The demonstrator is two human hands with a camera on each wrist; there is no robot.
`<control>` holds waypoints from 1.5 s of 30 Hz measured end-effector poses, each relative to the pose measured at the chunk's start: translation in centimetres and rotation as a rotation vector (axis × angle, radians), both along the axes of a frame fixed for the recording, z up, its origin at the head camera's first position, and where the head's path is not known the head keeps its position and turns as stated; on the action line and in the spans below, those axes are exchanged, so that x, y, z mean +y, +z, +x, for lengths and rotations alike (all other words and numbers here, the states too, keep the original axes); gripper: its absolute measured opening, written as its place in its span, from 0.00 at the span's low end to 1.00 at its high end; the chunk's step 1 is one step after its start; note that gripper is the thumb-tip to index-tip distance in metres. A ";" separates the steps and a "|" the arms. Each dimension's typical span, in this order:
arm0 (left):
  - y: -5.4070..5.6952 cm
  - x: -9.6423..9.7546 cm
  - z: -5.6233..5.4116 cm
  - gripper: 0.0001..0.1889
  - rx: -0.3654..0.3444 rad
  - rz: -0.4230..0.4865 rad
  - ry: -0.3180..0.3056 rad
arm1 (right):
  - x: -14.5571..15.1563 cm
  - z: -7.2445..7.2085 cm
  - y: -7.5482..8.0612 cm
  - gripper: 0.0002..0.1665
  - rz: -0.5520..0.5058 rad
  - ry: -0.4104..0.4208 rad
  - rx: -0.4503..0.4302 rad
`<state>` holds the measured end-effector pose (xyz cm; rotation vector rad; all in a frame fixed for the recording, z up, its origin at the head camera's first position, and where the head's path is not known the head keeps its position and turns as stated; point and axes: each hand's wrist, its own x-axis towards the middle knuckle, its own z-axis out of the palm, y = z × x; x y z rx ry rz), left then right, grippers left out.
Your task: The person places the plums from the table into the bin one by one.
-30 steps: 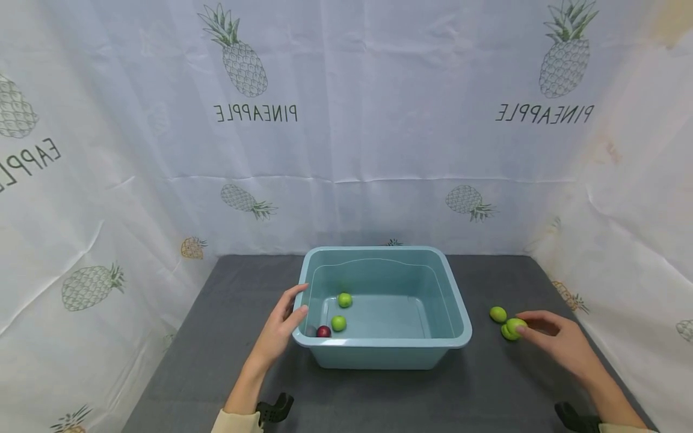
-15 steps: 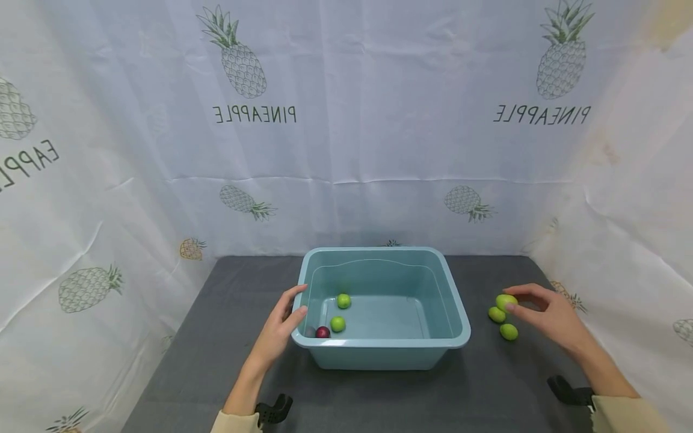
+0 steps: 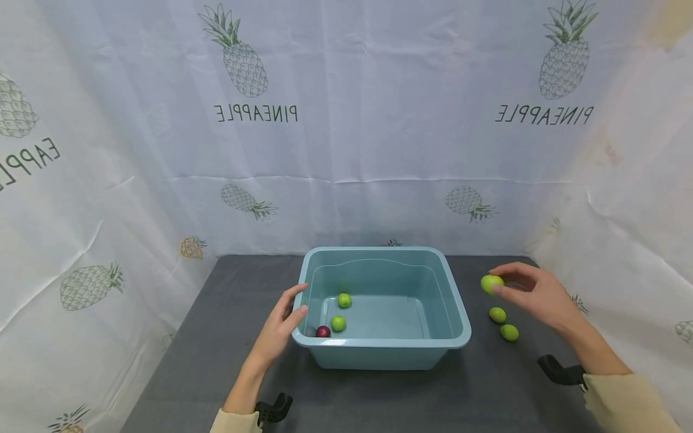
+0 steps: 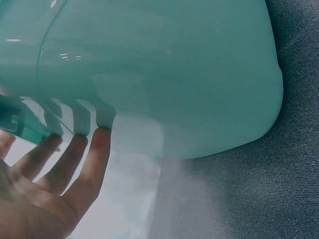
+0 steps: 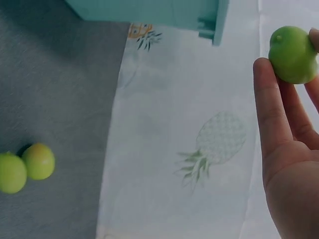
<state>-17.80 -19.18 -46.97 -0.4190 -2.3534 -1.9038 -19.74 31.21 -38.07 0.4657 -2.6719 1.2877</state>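
In the head view my right hand (image 3: 533, 297) pinches a small round green fruit (image 3: 491, 284) between thumb and fingers, raised to the right of the pale teal plastic basin (image 3: 379, 343). The right wrist view shows a small nub on this fruit (image 5: 293, 55). Two similar green fruits (image 3: 509, 332) lie on the dark cloth below that hand. My left hand (image 3: 278, 325) rests on the basin's left rim; in the left wrist view its extended fingers (image 4: 92, 164) touch the outer wall. Inside the basin are two green fruits (image 3: 338, 323) and a dark red one (image 3: 323, 332).
A dark grey cloth (image 3: 227, 337) covers the table under the basin. White curtains (image 3: 368, 138) printed with pineapples enclose the back and both sides; the right one (image 3: 639, 276) hangs close to my right arm.
My right hand has lifted the green fruit off the cloth and moved it up, away from me and slightly left. The left hand and basin stay in place.
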 end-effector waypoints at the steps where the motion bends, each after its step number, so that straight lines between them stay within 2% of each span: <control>1: 0.0 0.0 0.0 0.25 0.000 -0.001 0.001 | -0.3 -0.1 0.3 0.19 0.000 0.003 -0.003; 11: 0.1 0.0 0.0 0.25 -0.015 -0.005 0.012 | -3.0 -1.3 2.1 0.17 -0.038 0.071 0.038; 16: 0.2 0.1 0.1 0.25 -0.021 -0.010 0.018 | -4.4 -1.7 3.1 0.17 -0.029 0.075 0.025; 26: 0.2 0.2 0.0 0.25 -0.032 -0.010 0.026 | -7.3 -2.6 4.9 0.17 -0.081 0.173 -0.019; 35: 0.2 0.1 0.0 0.25 -0.027 -0.008 0.023 | -10.3 -3.9 5.6 0.15 -0.129 0.279 0.031; 45: 0.0 0.1 -0.1 0.25 -0.018 -0.011 0.025 | -12.9 -5.0 6.2 0.17 -0.163 0.327 -0.008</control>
